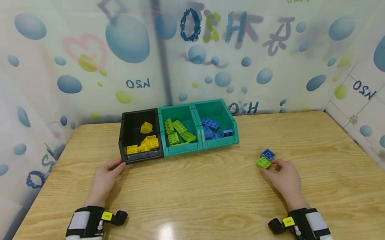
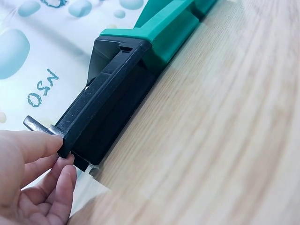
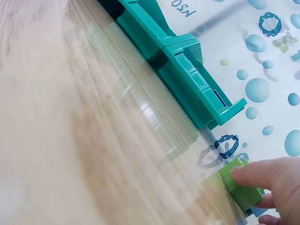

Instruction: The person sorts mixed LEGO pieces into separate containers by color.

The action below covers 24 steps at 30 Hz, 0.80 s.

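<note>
My left hand (image 1: 104,179) is at the near left corner of a black bin (image 1: 141,155), which holds several yellow bricks (image 1: 151,142). In the left wrist view its thumb and fingers pinch the corner of the bin's front edge. Over on the right, my right hand (image 1: 285,181) grips a lime green brick (image 1: 263,162) between thumb and fingers, low at the tabletop. A blue brick (image 1: 267,154) sits right against the green one on its far side. In the right wrist view the blue brick is mostly hidden behind the green brick (image 3: 240,187) and the fingers.
Two teal bins stand joined beside the black one: the middle bin (image 1: 195,140) has several green bricks (image 1: 179,127), the right bin (image 1: 235,137) several blue bricks (image 1: 210,123). They stand near the back edge of the wooden table (image 1: 204,195), by a patterned curtain (image 1: 216,57).
</note>
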Motion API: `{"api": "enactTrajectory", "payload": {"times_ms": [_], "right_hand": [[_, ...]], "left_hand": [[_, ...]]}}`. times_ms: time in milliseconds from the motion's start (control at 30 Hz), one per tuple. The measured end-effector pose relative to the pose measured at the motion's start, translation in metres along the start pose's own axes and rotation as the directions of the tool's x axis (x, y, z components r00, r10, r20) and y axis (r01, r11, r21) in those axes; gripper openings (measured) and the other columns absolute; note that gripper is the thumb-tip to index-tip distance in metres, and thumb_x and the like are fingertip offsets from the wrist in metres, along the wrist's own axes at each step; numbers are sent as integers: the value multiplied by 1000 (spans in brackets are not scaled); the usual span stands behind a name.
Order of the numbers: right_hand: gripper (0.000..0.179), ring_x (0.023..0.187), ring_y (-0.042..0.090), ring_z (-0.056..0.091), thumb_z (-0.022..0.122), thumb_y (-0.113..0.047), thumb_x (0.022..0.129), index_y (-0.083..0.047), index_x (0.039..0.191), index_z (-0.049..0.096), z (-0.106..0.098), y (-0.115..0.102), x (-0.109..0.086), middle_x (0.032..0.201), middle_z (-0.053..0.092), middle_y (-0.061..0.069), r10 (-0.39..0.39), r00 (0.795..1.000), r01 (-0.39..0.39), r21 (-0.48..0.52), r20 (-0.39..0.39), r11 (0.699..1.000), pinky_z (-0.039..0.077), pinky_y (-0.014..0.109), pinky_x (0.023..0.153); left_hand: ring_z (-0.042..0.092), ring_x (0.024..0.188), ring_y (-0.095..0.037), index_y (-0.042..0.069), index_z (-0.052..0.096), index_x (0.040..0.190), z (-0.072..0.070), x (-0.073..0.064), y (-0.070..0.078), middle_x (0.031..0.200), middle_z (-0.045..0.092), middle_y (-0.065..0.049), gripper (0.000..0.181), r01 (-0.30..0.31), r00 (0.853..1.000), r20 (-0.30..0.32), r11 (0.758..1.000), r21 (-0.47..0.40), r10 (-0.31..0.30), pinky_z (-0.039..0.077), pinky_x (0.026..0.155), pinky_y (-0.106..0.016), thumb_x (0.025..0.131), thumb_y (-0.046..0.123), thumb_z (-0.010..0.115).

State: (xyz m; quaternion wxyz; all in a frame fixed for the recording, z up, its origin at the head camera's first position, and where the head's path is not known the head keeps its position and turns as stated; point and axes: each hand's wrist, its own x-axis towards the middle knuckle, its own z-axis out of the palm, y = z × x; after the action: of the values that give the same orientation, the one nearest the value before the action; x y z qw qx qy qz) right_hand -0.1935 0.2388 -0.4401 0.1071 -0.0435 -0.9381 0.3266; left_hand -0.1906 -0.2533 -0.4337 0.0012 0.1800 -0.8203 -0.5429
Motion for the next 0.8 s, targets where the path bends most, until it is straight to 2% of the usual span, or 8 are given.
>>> {"api": "enactTrajectory", "payload": {"times_ms": [133, 333, 567, 700, 800], "right_hand": [[46, 89, 36, 56, 74, -26, 79, 8, 106, 63, -1, -2, -1, 96, 60, 25, -3, 1000, 3, -4, 13, 1000, 45, 44, 71], [47, 91, 35, 59, 73, -29, 81, 7, 108, 62, 1, -2, -1, 101, 63, 25, 18, 999, -20, 54, 34, 998, 47, 43, 74], [42, 94, 32, 61, 68, -26, 86, 5, 113, 57, 2, -4, -1, 106, 62, 25, 31, 999, -36, 206, 29, 978, 47, 22, 72], [36, 88, 17, 59, 61, -24, 92, 3, 116, 57, 4, -5, -2, 104, 62, 21, -18, 1000, 16, 273, 7, 962, 43, 15, 71], [35, 79, 6, 53, 55, -22, 96, 2, 120, 57, 8, -7, -2, 98, 61, 17, -85, 996, 76, 317, 13, 945, 43, 17, 67]], "left_hand": [[47, 117, -23, -2, 52, 133, 0, 0, 0, 133, 52, -22, 42, -20, 1000, -13, 1000, 22, 20, 38, 91, -28, 98, 22, 51], [42, 126, -29, -2, 50, 134, 0, 0, -2, 137, 48, -22, 44, -12, 1000, -5, 1000, 5, 12, 34, 103, -42, 97, 21, 52], [41, 127, -30, -1, 50, 134, 0, 0, -1, 138, 48, -21, 44, -4, 1000, -5, 1000, -1, 4, 33, 104, -43, 97, 23, 52], [42, 126, -29, -2, 51, 133, 0, 0, 0, 137, 49, -22, 44, -12, 1000, -10, 1000, 1, 12, 33, 103, -42, 97, 22, 52], [43, 124, -28, -2, 51, 133, 0, 0, 0, 136, 50, -22, 43, -19, 1000, -12, 1000, 5, 19, 34, 101, -41, 97, 22, 52]]}}
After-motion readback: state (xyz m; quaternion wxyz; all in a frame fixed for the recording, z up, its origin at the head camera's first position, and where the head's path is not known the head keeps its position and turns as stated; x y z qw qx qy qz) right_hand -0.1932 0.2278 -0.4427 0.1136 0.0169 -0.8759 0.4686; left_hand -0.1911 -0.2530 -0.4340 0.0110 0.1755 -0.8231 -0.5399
